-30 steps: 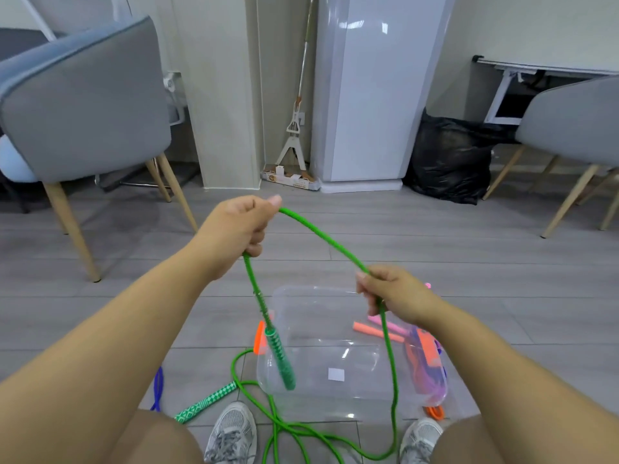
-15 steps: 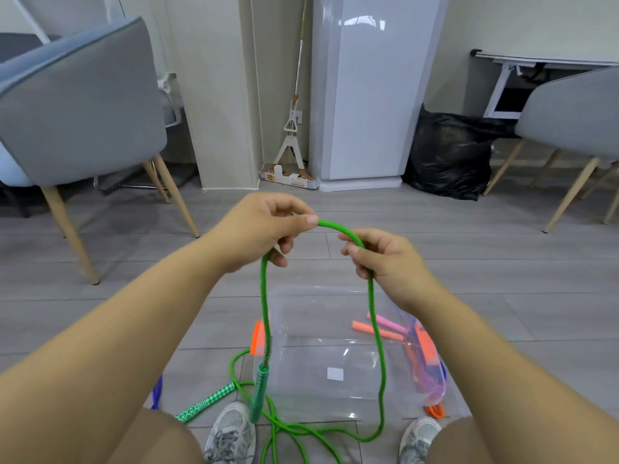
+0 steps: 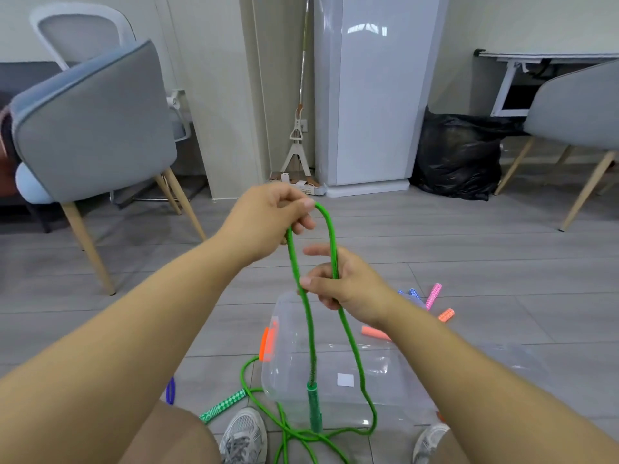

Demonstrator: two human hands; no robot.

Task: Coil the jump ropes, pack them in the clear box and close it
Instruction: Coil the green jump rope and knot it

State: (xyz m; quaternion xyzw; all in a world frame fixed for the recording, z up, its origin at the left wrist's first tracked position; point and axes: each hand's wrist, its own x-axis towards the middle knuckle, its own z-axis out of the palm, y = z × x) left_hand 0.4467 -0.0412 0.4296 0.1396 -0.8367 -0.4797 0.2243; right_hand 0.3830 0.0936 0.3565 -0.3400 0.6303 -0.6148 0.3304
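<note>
Now the right hand has dropped below the left hand, fingers curled round the strands of the green jump rope while the left pinches the loop's top (first coil begun, not yet boxed) above the clear box.

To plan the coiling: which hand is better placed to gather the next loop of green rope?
Probably the right hand: it grips the green rope lower, toward the floor slack; the left hand holds the loop's top.

The rope hangs from left hand past right hand, above the box.
</note>
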